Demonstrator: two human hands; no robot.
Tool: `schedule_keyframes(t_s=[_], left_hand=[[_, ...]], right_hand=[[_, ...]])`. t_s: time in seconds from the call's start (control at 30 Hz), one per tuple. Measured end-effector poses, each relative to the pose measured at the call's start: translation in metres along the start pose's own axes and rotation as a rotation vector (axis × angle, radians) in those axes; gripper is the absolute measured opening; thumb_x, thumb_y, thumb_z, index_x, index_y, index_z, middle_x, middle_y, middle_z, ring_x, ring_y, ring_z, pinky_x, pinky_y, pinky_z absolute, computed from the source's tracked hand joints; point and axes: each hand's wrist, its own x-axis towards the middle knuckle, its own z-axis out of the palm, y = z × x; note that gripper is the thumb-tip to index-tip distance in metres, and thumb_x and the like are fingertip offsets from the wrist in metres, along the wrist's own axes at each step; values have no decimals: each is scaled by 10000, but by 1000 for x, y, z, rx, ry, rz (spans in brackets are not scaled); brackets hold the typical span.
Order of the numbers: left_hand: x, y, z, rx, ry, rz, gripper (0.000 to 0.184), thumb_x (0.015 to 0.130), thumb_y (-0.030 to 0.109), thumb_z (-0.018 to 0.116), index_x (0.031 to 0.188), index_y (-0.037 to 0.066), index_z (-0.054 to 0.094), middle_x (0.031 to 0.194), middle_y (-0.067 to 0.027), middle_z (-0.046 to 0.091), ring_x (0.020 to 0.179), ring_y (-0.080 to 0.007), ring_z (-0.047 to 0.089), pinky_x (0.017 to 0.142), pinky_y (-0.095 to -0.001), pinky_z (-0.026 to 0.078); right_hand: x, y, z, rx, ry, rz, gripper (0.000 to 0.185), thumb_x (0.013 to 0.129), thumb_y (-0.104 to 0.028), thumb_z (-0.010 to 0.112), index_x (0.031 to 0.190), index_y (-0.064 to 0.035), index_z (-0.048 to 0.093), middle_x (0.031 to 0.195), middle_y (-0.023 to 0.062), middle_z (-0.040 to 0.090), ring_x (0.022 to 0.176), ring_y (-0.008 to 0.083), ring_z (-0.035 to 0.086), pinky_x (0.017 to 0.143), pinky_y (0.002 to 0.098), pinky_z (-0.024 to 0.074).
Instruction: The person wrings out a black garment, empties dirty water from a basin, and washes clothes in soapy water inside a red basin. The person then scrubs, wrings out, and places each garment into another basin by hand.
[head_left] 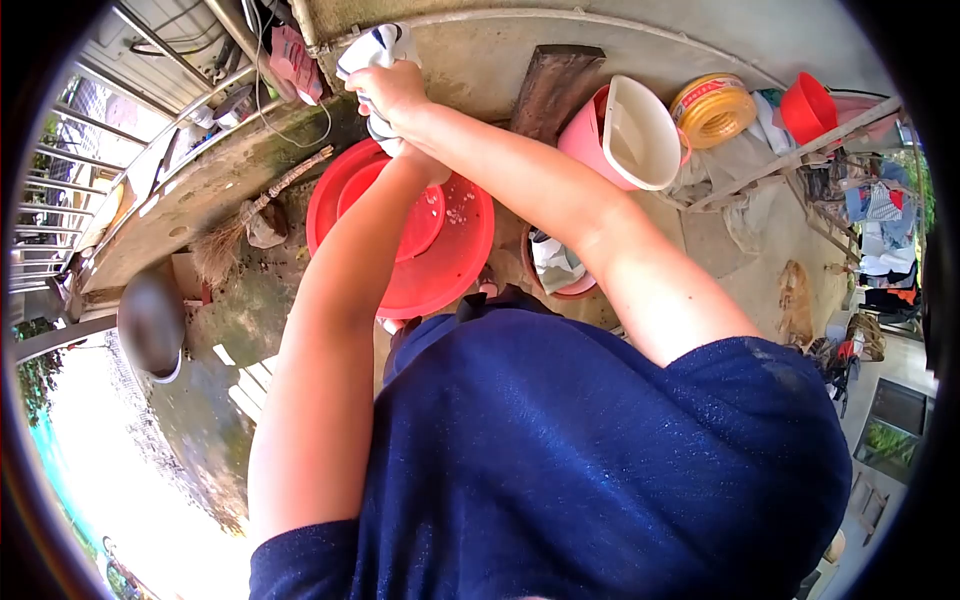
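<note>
A white cloth with dark markings (378,50) is bunched and twisted between my two hands, above a large red basin (465,225). My right hand (393,88) is closed around its upper part, and a loose fold sticks out above the fist. Lower down, my left hand (425,166) grips the other end, partly hidden behind my right wrist. My forearms cross near the wrists. Inside the large basin sits a smaller red basin (425,225) with wet, shiny spots.
To the right stand a pink bucket with a pale inside (645,135), a coiled yellow hose (715,110) and a red container (808,108). A bucket holding cloth (557,265) is below my right forearm. A twig broom (225,240) leans at the left, near metal railings (100,120).
</note>
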Motion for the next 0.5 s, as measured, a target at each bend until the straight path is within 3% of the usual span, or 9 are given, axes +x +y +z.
schedule_keyframes(t_s=[0.03, 0.07, 0.13, 0.23, 0.27, 0.33, 0.37, 0.43, 0.5], left_hand=[[-2, 1, 10, -25, -36, 23, 367, 758, 167, 538, 1118, 98, 535, 1179, -118, 507, 1152, -294, 409, 979, -399, 273], [-3, 0, 18, 208, -38, 184, 278, 766, 271, 548, 989, 116, 608, 1103, -89, 569, 1098, -261, 477, 981, -439, 259], [-20, 4, 36, 181, -335, 215, 222, 734, 288, 577, 867, 119, 634, 1011, -79, 606, 1031, -255, 523, 935, -452, 307], [-47, -5, 66, -299, -378, -124, 261, 742, 325, 579, 864, 102, 638, 876, -97, 639, 917, -287, 574, 891, -450, 353], [-47, -3, 66, -290, -357, -114, 261, 742, 325, 579, 864, 102, 638, 876, -97, 639, 917, -287, 574, 891, -450, 353], [-43, 6, 67, -942, 342, -612, 303, 795, 350, 566, 897, 74, 640, 834, -89, 651, 874, -263, 592, 878, -375, 384], [-32, 15, 46, -1248, 465, -577, 350, 844, 340, 547, 975, 23, 617, 882, -80, 643, 859, -191, 586, 826, -300, 411], [-13, 51, -4, -1625, 515, -561, 345, 860, 273, 547, 1021, -31, 582, 902, -60, 622, 828, -116, 560, 773, -275, 422], [7, 74, -26, -1700, 397, -465, 358, 848, 256, 567, 1056, -36, 562, 933, -62, 617, 839, -115, 556, 786, -276, 418]], right_hand=[[-2, 1, -11, 48, 10, 9, 135, 571, -39, 649, 626, 39, 553, 596, 100, 548, 483, 165, 530, 392, 282, 422], [4, 8, -29, 69, -58, -27, 125, 579, -43, 650, 632, 21, 556, 598, 88, 552, 488, 160, 532, 406, 280, 429], [1, 6, -71, 63, -114, 41, 84, 619, -43, 641, 659, 4, 583, 609, 74, 576, 499, 143, 543, 469, 273, 442], [-14, 2, -122, 166, -126, 48, 214, 666, -103, 682, 837, 1, 606, 784, 58, 613, 689, 124, 580, 640, 249, 453], [-19, 0, -136, 97, -188, -19, 237, 674, -122, 690, 860, -3, 604, 811, 49, 610, 722, 117, 575, 663, 245, 449], [-37, -5, -166, -35, -315, -85, 254, 692, -153, 696, 892, -24, 608, 816, 33, 604, 750, 98, 565, 686, 242, 449], [-40, 1, -180, -239, -337, -105, 294, 679, -167, 706, 920, -32, 605, 806, 51, 612, 736, 127, 567, 694, 260, 453], [-54, 9, -204, -490, -423, -389, 394, 700, -233, 702, 1008, -27, 570, 941, 91, 602, 890, 201, 557, 782, 329, 437], [-78, 12, -221, -1034, -203, -674, 511, 634, -283, 730, 1046, -42, 550, 1032, 162, 559, 986, 300, 522, 831, 396, 413]])
